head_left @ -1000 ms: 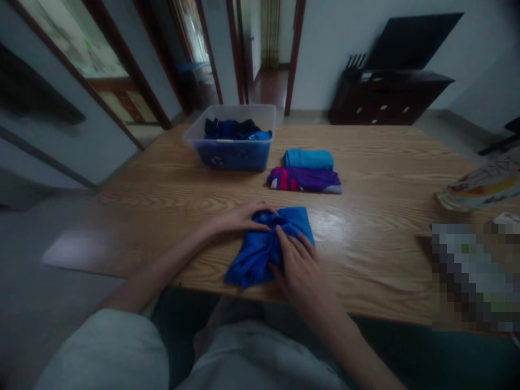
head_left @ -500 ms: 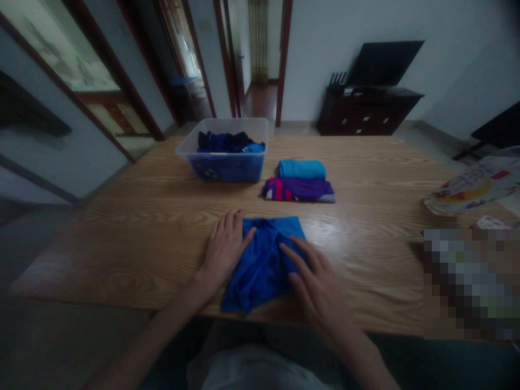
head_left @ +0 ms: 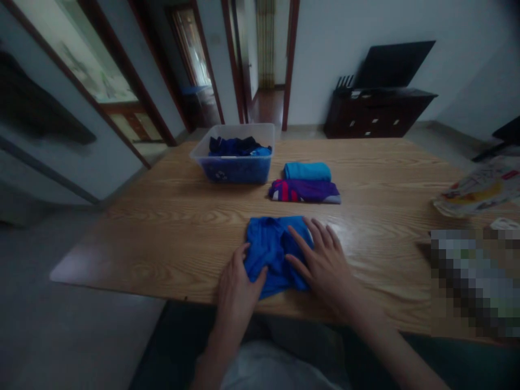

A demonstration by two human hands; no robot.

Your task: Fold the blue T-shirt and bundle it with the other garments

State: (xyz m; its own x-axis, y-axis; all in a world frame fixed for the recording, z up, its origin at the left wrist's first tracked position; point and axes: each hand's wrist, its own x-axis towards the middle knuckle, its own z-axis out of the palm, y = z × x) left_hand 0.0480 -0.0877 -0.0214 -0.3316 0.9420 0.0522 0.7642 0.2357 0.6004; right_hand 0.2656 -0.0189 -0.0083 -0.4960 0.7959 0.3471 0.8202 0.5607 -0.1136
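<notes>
A bright blue garment [head_left: 276, 254] lies crumpled and partly folded near the table's front edge; its exact kind cannot be told. At its left edge rests my left hand [head_left: 238, 284], thumb apart from the fingers and lying over the cloth. My right hand [head_left: 323, 260] is spread over the garment's right side, fingers stretched out on the fabric. Beyond them lie a folded purple garment [head_left: 312, 191] with red and white stripes and, touching it behind, a rolled light-blue cloth [head_left: 307, 171].
A clear plastic bin [head_left: 239, 168] of dark and blue clothes stands at the back left of the wooden table [head_left: 162, 233]. To the right are a printed plastic bag [head_left: 479, 189] and a pixelated object [head_left: 475, 287]. A TV cabinet [head_left: 377, 114] stands beyond.
My left hand has come down from the garment's upper left to its lower left, and that lower corner is now drawn in. My right hand has moved up the right side. The view has shifted slightly.
</notes>
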